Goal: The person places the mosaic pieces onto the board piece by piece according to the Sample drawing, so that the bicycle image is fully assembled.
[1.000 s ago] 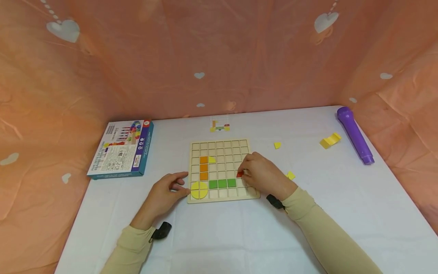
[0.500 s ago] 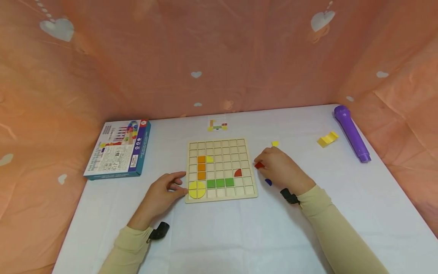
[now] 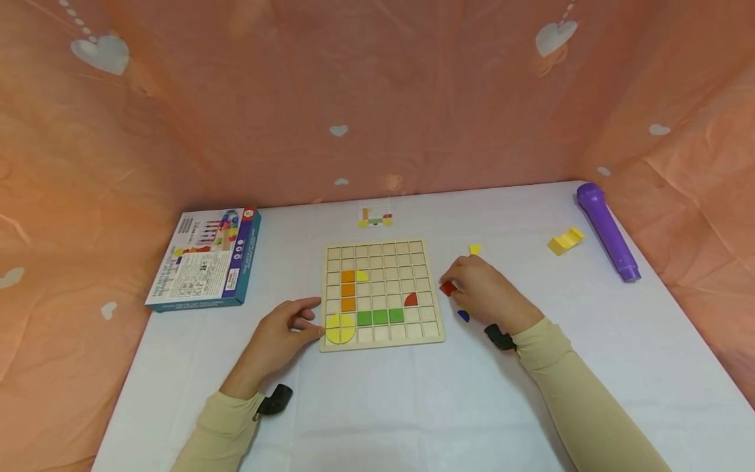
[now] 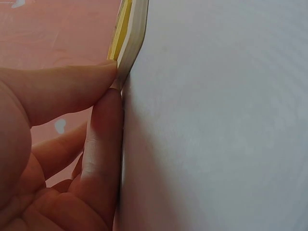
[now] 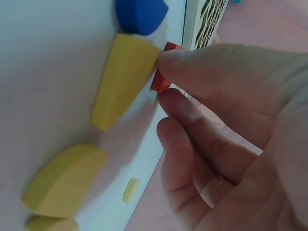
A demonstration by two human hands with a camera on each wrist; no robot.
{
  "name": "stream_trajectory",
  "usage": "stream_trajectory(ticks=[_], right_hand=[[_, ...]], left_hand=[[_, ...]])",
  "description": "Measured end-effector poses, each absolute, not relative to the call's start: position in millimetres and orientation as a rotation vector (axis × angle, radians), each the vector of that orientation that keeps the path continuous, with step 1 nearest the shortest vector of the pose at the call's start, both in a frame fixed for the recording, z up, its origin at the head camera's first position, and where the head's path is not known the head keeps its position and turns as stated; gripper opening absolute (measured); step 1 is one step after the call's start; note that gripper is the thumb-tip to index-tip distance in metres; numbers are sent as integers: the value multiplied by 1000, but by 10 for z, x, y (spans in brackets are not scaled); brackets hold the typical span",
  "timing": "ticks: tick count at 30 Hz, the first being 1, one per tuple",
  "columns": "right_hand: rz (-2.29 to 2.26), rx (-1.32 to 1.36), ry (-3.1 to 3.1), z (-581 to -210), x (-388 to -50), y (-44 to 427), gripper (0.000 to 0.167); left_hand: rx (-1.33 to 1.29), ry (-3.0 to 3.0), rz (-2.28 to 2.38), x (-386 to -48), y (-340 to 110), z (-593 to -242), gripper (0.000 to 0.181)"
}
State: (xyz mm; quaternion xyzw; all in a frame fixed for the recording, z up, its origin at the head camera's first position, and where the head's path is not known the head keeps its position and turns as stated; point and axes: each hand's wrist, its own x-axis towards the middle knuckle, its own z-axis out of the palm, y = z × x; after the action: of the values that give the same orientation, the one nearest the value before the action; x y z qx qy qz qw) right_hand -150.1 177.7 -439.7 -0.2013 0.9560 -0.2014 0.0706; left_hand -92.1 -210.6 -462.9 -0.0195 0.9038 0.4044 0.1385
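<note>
A wooden grid board (image 3: 377, 249) lies mid-table. Set in its cells are orange squares (image 3: 348, 290), green squares (image 3: 380, 316), a yellow circle of quarter pieces (image 3: 340, 328), a small yellow piece (image 3: 362, 276) and a red quarter-circle (image 3: 411, 300). My left hand (image 3: 285, 341) touches the board's left edge with thumb and forefinger, other fingers loosely bent. Right of the board, my right hand (image 3: 486, 288) pinches a red block (image 3: 447, 288) between thumb and fingertips. Close by, the right wrist view shows a blue rounded block (image 5: 139, 17) and a yellow block (image 5: 125, 79).
A pattern card (image 3: 375, 217) lies behind the board. At the left is a printed box (image 3: 203, 259). A yellow curved block (image 3: 566, 242) and a purple microphone-shaped tube (image 3: 609, 233) lie at the right; a small yellow piece (image 3: 474, 249) lies beyond my right hand.
My right hand has left the red quarter-circle in the board, moved right onto the table and taken hold of another red block. My left hand stays at the board's edge.
</note>
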Motion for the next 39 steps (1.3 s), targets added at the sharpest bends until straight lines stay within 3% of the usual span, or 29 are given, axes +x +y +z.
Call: stream_trajectory(ticks=[19,39], right_hand=[[-637,-560,2842,-4393,-1495,1780,20],[-576,-778,2944,-4390,-1353,1489,8]], left_hand=[[-67,2610,1161,-904,-2116,-4656,59],[-50,2616,1167,-919,-2123,-4642,59]])
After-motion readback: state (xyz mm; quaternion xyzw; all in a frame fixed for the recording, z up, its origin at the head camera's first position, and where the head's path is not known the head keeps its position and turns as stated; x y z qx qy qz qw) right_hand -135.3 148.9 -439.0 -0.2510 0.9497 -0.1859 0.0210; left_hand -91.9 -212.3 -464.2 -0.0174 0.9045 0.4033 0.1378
